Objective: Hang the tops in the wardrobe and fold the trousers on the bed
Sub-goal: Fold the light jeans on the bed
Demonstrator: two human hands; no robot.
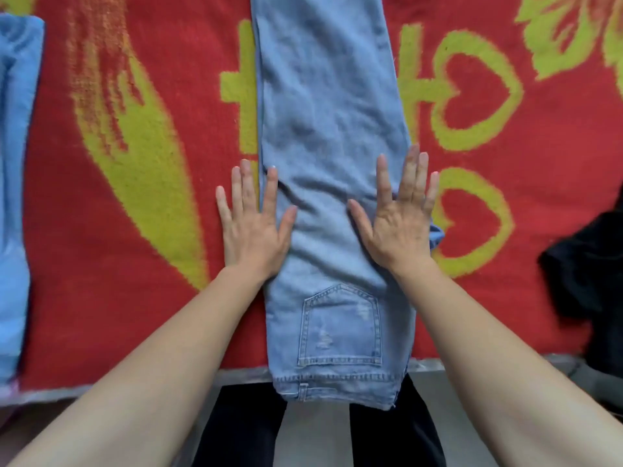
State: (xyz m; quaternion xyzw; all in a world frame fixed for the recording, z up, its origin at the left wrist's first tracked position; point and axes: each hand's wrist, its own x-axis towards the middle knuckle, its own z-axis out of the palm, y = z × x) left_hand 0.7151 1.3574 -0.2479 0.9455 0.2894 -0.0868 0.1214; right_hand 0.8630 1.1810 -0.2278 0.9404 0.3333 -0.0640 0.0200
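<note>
Light blue jeans (323, 106) lie lengthwise on the bed, folded leg on leg, with the back pocket facing up and the waistband hanging over the near edge. My left hand (253, 224) lies flat with straight fingers on the jeans' left edge, partly on the blanket. Flat on the right edge of the jeans, fingers spread, is my right hand (397, 217). Both palms press down on the denim just above the pocket.
A red blanket (135, 230) with yellow-green hearts and leaves covers the bed. A light blue garment (13, 163) lies along the far left. A black garment (586, 274) is heaped at the right edge. My dark trouser legs stand below the bed's near edge.
</note>
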